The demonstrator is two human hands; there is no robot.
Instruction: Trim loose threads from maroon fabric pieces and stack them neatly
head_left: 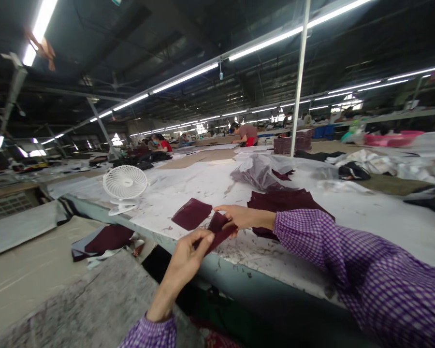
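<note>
Between my two hands, at the front edge of the white-topped table (155, 217), is a dark maroon fabric piece (220, 236). My left hand (190, 251) pinches its near end between thumb and fingers. The far end is gripped by my right hand (235, 216), with the fingers partly hidden behind the cloth. Just beyond lies a flat maroon fabric panel (193, 213). A larger pile of maroon cut pieces (293, 200) spreads out to the right, partly covered by my right forearm.
A small white fan (125, 183) stands at the table's left edge. Behind the pile sits a crumpled clear plastic bag (261, 171). More maroon and grey cloth (107, 241) lies on a lower surface at left. A metal pole (299, 82) rises at the back; co-workers (247, 134) bend over tables farther off.
</note>
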